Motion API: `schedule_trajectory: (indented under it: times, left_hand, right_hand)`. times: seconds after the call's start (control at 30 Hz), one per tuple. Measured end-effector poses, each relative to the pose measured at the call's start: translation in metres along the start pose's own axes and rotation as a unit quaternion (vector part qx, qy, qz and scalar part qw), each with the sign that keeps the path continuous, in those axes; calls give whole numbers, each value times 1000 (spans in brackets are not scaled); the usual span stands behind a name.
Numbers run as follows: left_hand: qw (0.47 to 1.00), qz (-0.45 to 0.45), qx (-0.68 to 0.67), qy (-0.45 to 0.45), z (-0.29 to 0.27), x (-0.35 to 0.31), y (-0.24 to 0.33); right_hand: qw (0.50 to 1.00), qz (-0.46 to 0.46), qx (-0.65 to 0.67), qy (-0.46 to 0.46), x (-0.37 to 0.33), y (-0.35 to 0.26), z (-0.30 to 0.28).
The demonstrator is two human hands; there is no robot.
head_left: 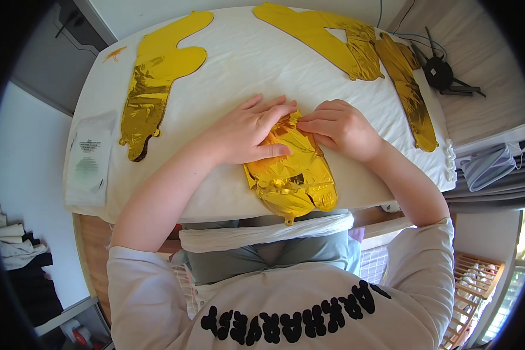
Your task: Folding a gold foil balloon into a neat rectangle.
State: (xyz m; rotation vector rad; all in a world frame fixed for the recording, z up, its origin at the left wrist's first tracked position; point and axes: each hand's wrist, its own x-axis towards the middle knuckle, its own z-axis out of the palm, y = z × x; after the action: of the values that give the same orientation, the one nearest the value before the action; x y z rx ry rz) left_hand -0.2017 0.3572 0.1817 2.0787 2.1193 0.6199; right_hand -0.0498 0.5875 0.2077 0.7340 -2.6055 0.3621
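A crumpled, folded gold foil balloon (291, 175) lies flat near the table's front edge, in front of me. My left hand (254, 129) rests on its upper left part, fingers spread and thumb stretched across the foil. At the balloon's upper right edge is my right hand (344, 129), its fingers bent and pressed together on the foil. Three more flat gold foil balloons lie spread out: one at the far left (163, 70), one with a triangular opening at the back (315, 29), and a narrow one at the right (411, 93).
A clear plastic packet (88, 163) with print lies at the table's left edge. Beyond the right edge stands a black router-like device (437, 73) with antennas and cables. White cloth (227, 105) covers the table. A wooden slatted frame (472, 286) stands at the lower right.
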Motion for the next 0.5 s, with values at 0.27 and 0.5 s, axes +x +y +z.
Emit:
schedule_trajectory:
  times: [0.27, 0.5]
  left_hand:
    - [998, 2, 49, -23, 0, 0, 2]
    - [998, -4, 51, -31, -1, 1, 3]
  right_hand:
    - [1000, 2, -10, 15, -4, 0, 4]
    - [997, -39, -46, 44, -9, -1, 1]
